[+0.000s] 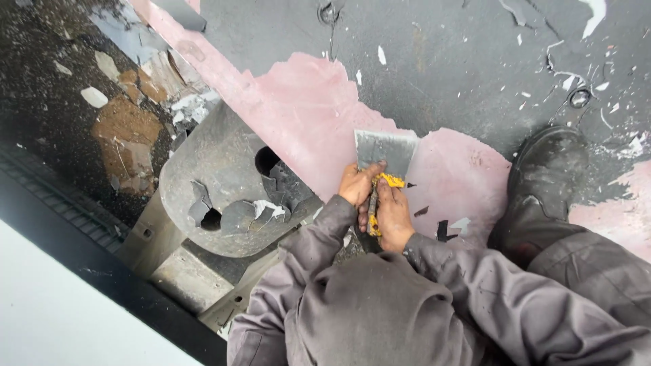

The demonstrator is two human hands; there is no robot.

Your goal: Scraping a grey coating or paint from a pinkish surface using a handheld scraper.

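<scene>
While both hands (376, 203) grip its handle, scraper (384, 159) runs vert., blade up.

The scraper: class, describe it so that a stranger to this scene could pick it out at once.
Find the pink patch bared in the dark grey painted surface. At its lower edge both hands, left hand and right hand, grip a scraper. Its wide flat metal blade and yellow handle set it apart from the paint flakes.

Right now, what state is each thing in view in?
scraper: blade flat against the floor, held by both hands
left hand: closed near the blade's base
right hand: closed around the yellow handle
grey coating: partly scraped off, edge ragged
pink layer: exposed
round metal plate: littered with loose paint flakes
black boot: planted on the floor
</scene>
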